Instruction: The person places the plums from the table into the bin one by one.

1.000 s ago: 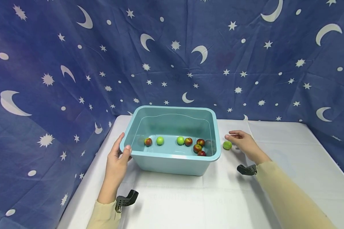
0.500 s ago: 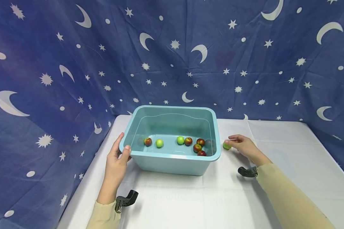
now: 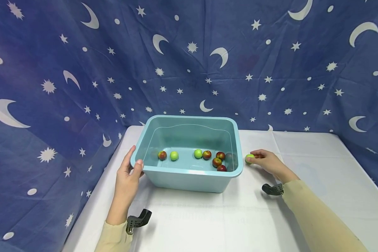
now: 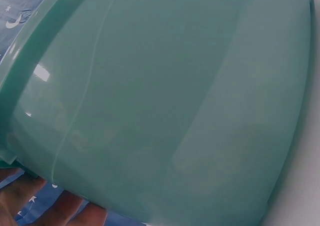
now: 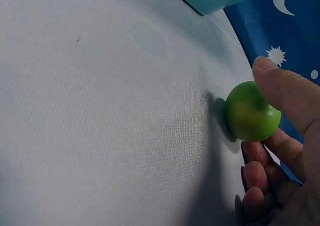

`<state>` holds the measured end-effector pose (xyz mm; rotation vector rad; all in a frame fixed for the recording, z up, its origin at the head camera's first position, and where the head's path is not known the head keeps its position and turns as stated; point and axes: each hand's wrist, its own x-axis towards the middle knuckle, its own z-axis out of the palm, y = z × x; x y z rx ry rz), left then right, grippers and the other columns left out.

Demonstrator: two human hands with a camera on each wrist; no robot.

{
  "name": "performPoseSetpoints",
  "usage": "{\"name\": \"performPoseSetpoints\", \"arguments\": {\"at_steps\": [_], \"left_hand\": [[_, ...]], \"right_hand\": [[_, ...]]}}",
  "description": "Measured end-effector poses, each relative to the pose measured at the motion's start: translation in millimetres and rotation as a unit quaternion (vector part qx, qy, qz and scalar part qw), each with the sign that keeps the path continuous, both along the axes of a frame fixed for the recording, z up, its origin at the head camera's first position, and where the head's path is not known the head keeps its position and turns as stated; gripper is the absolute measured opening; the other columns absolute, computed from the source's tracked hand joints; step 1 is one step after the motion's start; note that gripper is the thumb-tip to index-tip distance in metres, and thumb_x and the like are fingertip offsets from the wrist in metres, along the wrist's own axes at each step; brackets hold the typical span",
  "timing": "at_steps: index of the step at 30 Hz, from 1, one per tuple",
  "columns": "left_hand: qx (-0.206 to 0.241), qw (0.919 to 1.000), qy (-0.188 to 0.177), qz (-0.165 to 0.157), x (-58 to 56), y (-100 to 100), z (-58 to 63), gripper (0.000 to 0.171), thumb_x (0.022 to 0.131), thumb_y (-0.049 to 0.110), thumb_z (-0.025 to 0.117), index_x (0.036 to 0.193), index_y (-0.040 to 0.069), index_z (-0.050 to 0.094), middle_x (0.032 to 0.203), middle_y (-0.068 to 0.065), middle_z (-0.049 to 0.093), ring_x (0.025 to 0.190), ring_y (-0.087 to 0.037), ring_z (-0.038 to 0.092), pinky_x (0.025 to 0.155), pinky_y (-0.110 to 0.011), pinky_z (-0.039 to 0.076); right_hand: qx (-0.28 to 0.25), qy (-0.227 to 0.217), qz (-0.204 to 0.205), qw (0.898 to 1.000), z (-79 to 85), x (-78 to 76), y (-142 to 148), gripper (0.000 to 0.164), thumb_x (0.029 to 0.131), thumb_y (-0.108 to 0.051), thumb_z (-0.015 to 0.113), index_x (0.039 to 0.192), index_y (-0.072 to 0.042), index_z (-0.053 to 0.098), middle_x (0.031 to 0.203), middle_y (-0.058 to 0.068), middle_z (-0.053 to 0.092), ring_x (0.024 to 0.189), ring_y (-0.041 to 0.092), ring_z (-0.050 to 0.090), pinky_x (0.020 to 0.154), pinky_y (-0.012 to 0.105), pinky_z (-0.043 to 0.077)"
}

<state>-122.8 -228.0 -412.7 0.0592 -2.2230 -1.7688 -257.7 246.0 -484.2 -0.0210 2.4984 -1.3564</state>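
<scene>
A light teal plastic tub stands on the white-covered table. My left hand grips its left front corner, thumb over the rim and the fingers along the outer side; fingers show below the tub wall in the left wrist view. To the right of the tub, my right hand pinches a small green apple between thumb and fingers, close over the cloth. Inside the tub lie two green apples, one left and one near the middle, and several red apples, mostly toward the right end.
White cloth covers the table. A blue curtain with moons and stars hangs right behind the tub and along the left side. Each wrist wears a black camera mount, the left one low over the table.
My right hand has come down onto the green apple beside the tub and its thumb and fingers have closed on it. The left hand keeps its hold on the tub.
</scene>
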Motion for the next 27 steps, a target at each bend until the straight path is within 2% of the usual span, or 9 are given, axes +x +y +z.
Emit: {"name": "performPoseSetpoints", "arguments": {"at_steps": [3,6,10,12,15,17,23,27], "left_hand": [[-0.003,1.0000,-0.001,-0.001,5.1,5,11.0,0.055,0.100,0.023,0.053,0.151,0.020,0.034,0.143,-0.016,0.041,0.117,-0.034,0.052,0.086,-0.043,0.052],[-0.009,0.9999,0.004,-0.003,9.8,10,20.0,0.056,0.100,0.021,0.051,0.152,0.016,0.032,0.143,-0.021,0.040,0.117,-0.037,0.050,0.085,-0.039,0.053],[-0.012,0.9999,0.006,0.000,11.6,12,23.5,0.055,0.101,0.020,0.050,0.152,0.014,0.032,0.143,-0.023,0.039,0.116,-0.035,0.051,0.084,-0.036,0.054],[-0.012,0.9999,0.004,0.003,11.5,12,23.9,0.055,0.101,0.020,0.051,0.152,0.014,0.033,0.142,-0.021,0.041,0.115,-0.034,0.052,0.085,-0.039,0.053],[-0.011,0.9999,0.004,0.003,10.1,11,22.0,0.055,0.100,0.021,0.052,0.151,0.014,0.034,0.142,-0.019,0.041,0.115,-0.037,0.052,0.086,-0.043,0.052],[-0.009,0.9999,0.003,0.003,7.4,8,16.5,0.055,0.100,0.022,0.053,0.151,0.016,0.034,0.143,-0.018,0.040,0.117,-0.036,0.051,0.086,-0.044,0.051],[-0.002,0.9999,0.010,0.003,-1.4,-1,-3.3,0.053,0.099,0.026,0.055,0.149,0.029,0.037,0.145,-0.011,0.040,0.117,-0.029,0.052,0.083,-0.032,0.054],[-0.002,0.9998,0.021,0.004,-2.7,-1,-7.0,0.052,0.099,0.028,0.055,0.148,0.031,0.038,0.144,-0.011,0.041,0.116,-0.029,0.052,0.080,-0.027,0.055]], "right_hand": [[0.003,0.000,0.001,1.000,-0.7,-0.7,1,0.071,0.084,-0.044,0.074,0.135,-0.001,0.048,0.123,0.015,0.054,0.110,0.029,0.049,0.095,0.042,0.042],[0.006,0.000,0.002,1.000,-0.5,-0.6,1,0.066,0.085,-0.041,0.073,0.132,-0.001,0.050,0.120,0.015,0.055,0.107,0.028,0.050,0.092,0.038,0.043],[0.008,0.002,0.001,1.000,0.1,-0.3,0,0.061,0.086,-0.040,0.073,0.128,-0.001,0.053,0.118,0.014,0.056,0.104,0.028,0.050,0.090,0.037,0.043],[0.012,0.002,-0.002,1.000,0.2,-0.3,0,0.060,0.086,-0.041,0.072,0.127,-0.002,0.053,0.118,0.014,0.056,0.104,0.027,0.050,0.089,0.036,0.043],[0.021,-0.001,-0.007,1.000,0.2,-0.3,0,0.060,0.087,-0.043,0.071,0.127,-0.003,0.054,0.119,0.014,0.055,0.105,0.027,0.050,0.089,0.037,0.043],[0.022,-0.005,-0.011,1.000,0.2,-0.2,0,0.060,0.087,-0.045,0.070,0.128,-0.003,0.053,0.120,0.014,0.055,0.106,0.028,0.049,0.090,0.038,0.043],[0.013,-0.014,-0.016,1.000,1.9,0.8,0,0.061,0.088,-0.046,0.068,0.129,-0.003,0.052,0.127,0.016,0.053,0.115,0.031,0.048,0.097,0.047,0.040],[0.006,-0.011,-0.018,1.000,4.6,1.5,2,0.060,0.089,-0.045,0.066,0.130,-0.003,0.051,0.128,0.016,0.053,0.114,0.030,0.048,0.094,0.045,0.042]]}}
